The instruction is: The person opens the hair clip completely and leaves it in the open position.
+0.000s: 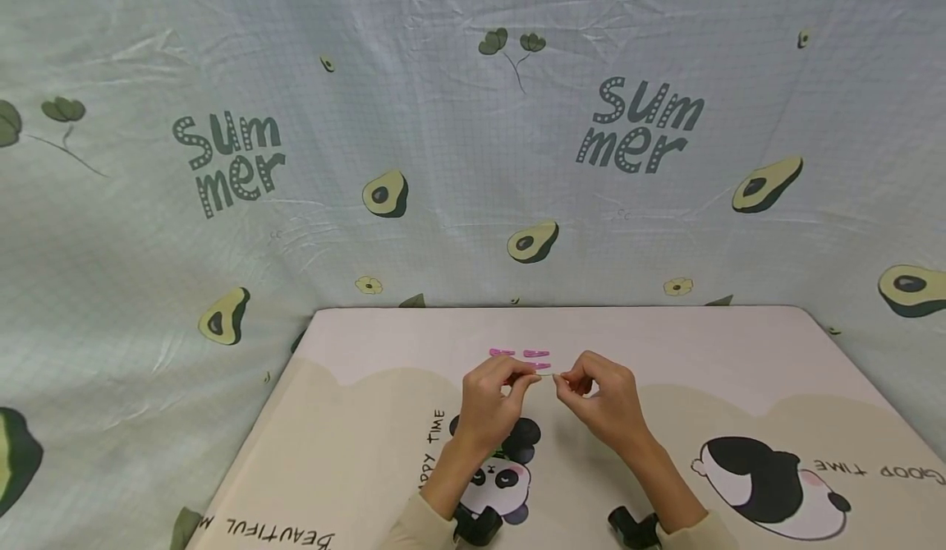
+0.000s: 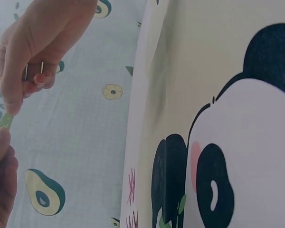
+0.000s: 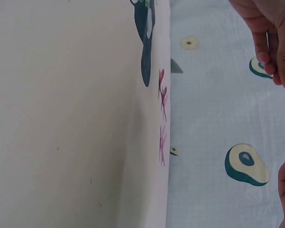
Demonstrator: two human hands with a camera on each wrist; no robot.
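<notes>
A small, thin green hair clip is held up between both hands, mostly covered by fingertips. My left hand pinches one end with thumb and forefinger. At the other end, the right hand pinches it the same way. The head view shows only a pale sliver of the clip between them. Several pink hair clips lie on the table just beyond the hands, partly hidden by the left fingers. The right wrist view shows the pink clips edge-on near the table's far side.
The table has a pale printed cover with a panda picture under the left forearm and a dog-like picture at the right. Behind the far edge hangs a curtain printed with avocados.
</notes>
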